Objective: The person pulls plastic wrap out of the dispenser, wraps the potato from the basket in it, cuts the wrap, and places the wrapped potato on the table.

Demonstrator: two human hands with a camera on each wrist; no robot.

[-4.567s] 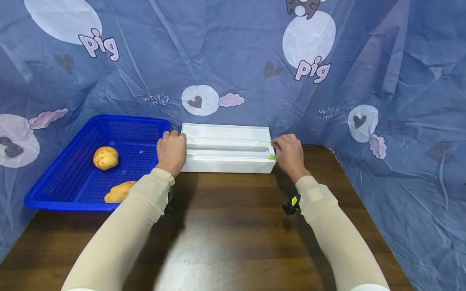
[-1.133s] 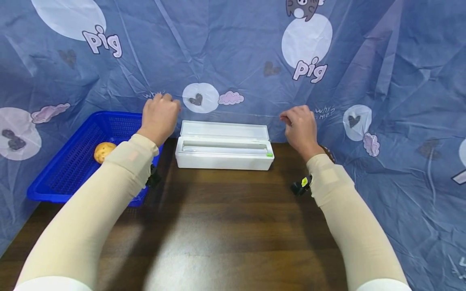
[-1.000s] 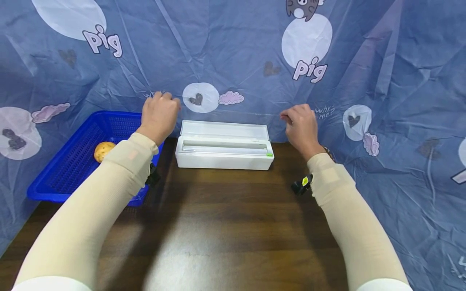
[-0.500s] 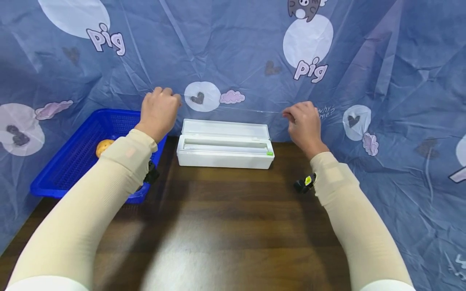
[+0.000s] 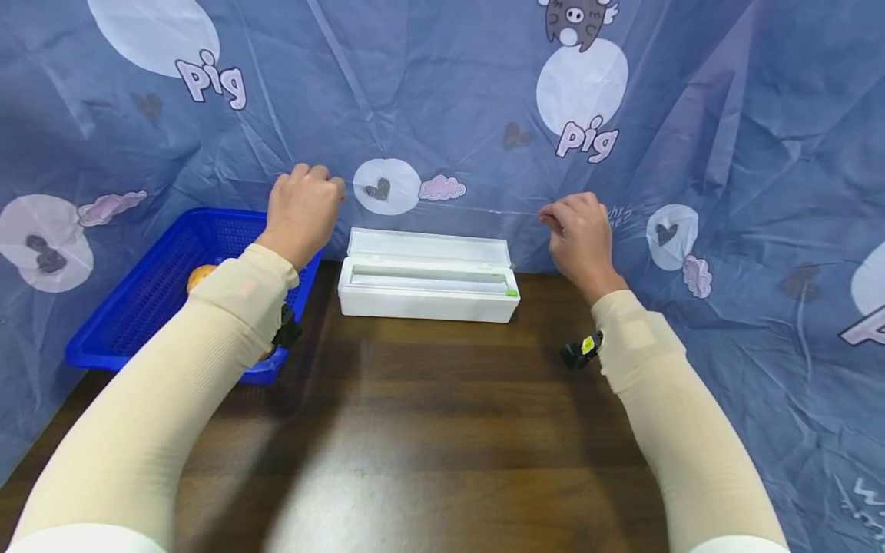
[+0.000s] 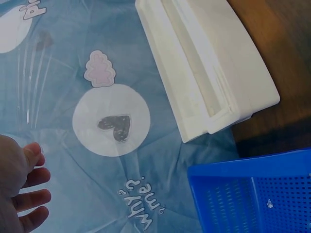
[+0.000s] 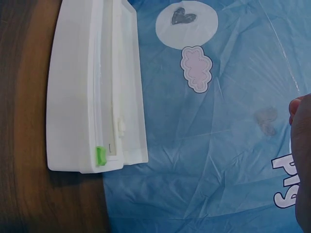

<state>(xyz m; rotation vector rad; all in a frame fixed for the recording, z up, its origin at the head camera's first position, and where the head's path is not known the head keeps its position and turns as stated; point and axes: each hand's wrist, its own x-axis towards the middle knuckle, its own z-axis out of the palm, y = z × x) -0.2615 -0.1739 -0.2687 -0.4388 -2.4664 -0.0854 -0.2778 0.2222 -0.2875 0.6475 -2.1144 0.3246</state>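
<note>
A sheet of clear cling film (image 5: 484, 210) spans the air between my two raised hands; its edge shows as a thin shiny line. My left hand (image 5: 304, 211) pinches one end, and light streaks mark the film (image 6: 31, 92) in the left wrist view. At the other end, my right hand (image 5: 577, 242) pinches the film (image 7: 284, 53) between thumb and fingers. Below and between the hands, a white cling film dispenser box (image 5: 429, 303) sits on the table with its lid (image 5: 429, 246) raised behind. A green slide cutter (image 5: 512, 293) is at its right end.
On the left, a blue plastic basket (image 5: 104, 359) stands partly behind my left arm. A potato (image 5: 200, 276) in it is partly covered by the sleeve. A blue printed cloth (image 5: 456, 92) hangs close behind the box. The wooden table (image 5: 442, 430) extends in front.
Several seconds ago both hands were at the dispenser's ends; they have since risen above it with the film stretched between them. Over the last second they have barely moved, while the view has shifted slightly.
</note>
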